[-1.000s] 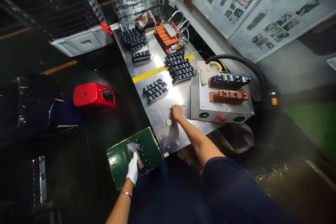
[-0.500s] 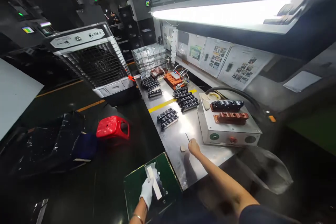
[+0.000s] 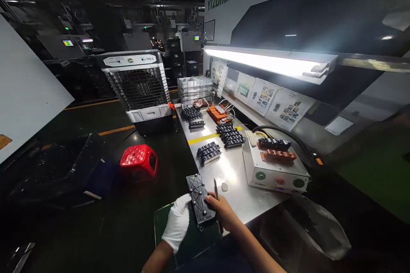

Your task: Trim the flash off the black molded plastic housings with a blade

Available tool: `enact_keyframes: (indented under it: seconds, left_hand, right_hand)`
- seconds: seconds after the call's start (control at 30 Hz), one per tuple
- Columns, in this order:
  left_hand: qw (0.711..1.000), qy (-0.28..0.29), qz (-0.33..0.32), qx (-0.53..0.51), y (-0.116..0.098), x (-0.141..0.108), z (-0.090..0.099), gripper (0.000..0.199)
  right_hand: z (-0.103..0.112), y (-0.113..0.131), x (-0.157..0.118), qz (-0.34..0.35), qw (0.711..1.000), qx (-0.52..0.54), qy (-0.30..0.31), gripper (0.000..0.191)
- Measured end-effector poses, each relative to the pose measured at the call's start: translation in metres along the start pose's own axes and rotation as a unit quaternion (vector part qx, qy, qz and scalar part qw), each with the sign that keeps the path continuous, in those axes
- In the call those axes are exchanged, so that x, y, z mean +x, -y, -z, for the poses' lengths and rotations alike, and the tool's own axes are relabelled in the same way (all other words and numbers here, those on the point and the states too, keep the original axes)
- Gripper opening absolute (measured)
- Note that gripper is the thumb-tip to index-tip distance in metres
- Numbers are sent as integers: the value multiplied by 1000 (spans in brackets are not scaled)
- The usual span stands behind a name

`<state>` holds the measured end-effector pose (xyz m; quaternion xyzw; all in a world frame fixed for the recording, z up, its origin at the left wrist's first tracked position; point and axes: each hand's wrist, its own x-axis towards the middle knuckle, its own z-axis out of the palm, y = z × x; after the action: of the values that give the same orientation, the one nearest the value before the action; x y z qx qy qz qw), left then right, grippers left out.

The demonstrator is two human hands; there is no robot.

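A dark ribbed rectangular part (image 3: 197,196) is held up over the green board (image 3: 163,226) at the table's near left corner. My left hand (image 3: 179,219), in a white glove, grips its left edge. My bare right hand (image 3: 222,209) is closed round a thin pointed knife-like tool (image 3: 216,189), blade up, with the thumb against the part's right side. Just right of the tool, a small pale piece (image 3: 224,187) lies on the metal table (image 3: 237,200).
Black ribbed parts (image 3: 209,152) stand in groups along the table. A control box (image 3: 275,170) bearing black and copper-coloured blocks is on the right. Farther back are an orange fixture (image 3: 218,114) and clear bins (image 3: 195,89). A red stool (image 3: 139,160) stands left.
The ribbed part is now raised, its cross-braced side showing; the white strip seen in my left hand is out of sight. My right hand has come from the table to the part. The view has shifted.
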<state>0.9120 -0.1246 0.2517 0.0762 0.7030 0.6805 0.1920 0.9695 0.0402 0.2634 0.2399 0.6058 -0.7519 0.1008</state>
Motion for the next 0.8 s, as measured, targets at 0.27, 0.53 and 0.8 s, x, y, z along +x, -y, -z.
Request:
enact_keyframes:
  seconds: [0.27, 0.53, 0.8]
  left_hand:
    - [997, -61, 23, -31, -58, -23, 13, 61]
    - [998, -37, 4, 43, -76, -49, 22, 63]
    - [999, -19, 14, 24, -75, -59, 23, 65]
  right_hand:
    - [-27, 48, -19, 311, 895, -303, -98, 62]
    - [-5, 86, -28, 345, 789, -496, -113, 39]
    - [-12, 98, -31, 360, 686, -603, -189, 49]
